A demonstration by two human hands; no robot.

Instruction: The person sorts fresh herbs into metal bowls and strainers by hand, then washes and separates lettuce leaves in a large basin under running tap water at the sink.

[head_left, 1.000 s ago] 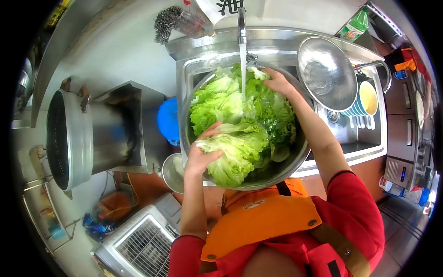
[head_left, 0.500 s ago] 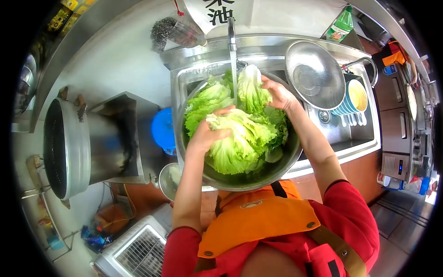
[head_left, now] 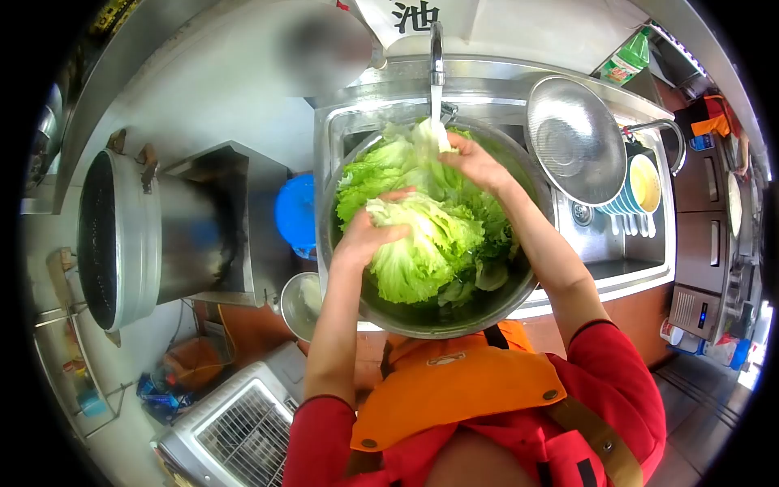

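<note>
A large metal basin (head_left: 507, 302) full of green lettuce sits over the left sink bowl. My left hand (head_left: 369, 235) grips a bunch of lettuce leaves (head_left: 426, 252) at their pale ends, above the basin's front half. Farther back, my right hand (head_left: 475, 162) has its fingers closed on the pale end of a lettuce leaf (head_left: 430, 140). Water from the faucet (head_left: 437, 57) runs down onto that leaf. More lettuce lies at the basin's left and right sides, some of it under the held bunch.
A metal strainer (head_left: 576, 140) rests across the sink's right part, beside stacked bowls (head_left: 645, 183). A large pot (head_left: 134, 241) stands at the left, near a blue container (head_left: 296, 215). A small metal bowl (head_left: 302, 305) is left of the basin. A green bottle (head_left: 627, 58) stands back right.
My right hand first took hold of a leaf at the right back, then brought it left under the running water. My left hand lifted its bunch slightly and shifted it back.
</note>
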